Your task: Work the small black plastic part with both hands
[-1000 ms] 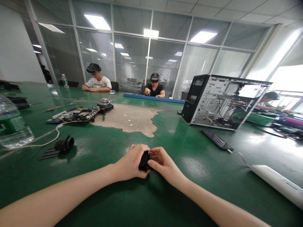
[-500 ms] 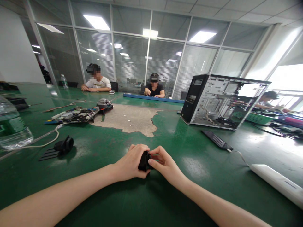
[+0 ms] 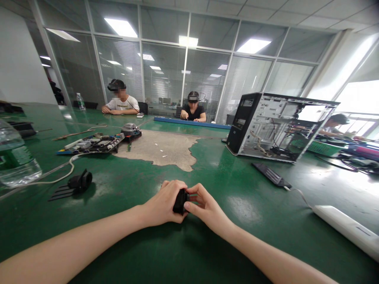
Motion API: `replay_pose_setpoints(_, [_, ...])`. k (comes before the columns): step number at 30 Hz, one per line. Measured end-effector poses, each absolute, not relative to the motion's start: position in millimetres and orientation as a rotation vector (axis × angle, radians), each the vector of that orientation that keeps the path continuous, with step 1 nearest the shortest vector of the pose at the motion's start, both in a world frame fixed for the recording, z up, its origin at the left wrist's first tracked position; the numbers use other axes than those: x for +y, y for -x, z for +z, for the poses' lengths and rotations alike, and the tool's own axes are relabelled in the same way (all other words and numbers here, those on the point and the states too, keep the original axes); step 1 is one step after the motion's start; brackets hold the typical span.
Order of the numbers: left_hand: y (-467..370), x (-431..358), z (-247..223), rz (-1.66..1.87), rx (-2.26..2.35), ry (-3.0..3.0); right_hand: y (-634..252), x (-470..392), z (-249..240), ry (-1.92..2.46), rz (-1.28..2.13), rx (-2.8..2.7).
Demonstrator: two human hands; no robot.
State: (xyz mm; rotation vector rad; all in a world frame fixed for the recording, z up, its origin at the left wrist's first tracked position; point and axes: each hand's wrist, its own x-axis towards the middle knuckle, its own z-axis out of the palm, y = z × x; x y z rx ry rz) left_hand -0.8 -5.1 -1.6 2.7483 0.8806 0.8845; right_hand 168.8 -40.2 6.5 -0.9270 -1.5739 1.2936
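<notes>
Between my hands, just above the green table, is a small black boxy device with what looks like a round part on its right side. My left hand is wrapped round it from the left and covers much of it. From the right, the thumb and fingertips of my right hand close on the round part. Further left on the table lies a black piece with a round ring and flat slats, apart from both hands.
An opened computer case stands at the right. Near it lie a black slatted piece and a white power strip with its cable. A circuit board and a water bottle are on the left. Two people sit across the table.
The thumb of my right hand has shifted slightly down and left along the device. My left hand and the things on the table look the same.
</notes>
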Motion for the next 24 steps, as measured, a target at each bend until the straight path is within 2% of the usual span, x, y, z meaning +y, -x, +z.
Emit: replay_pose_setpoints(24, [0.0,-4.6,-1.9,0.901,0.873,-2.773,-169.9,-33.8,4.3,0.971,1.266,-1.541])
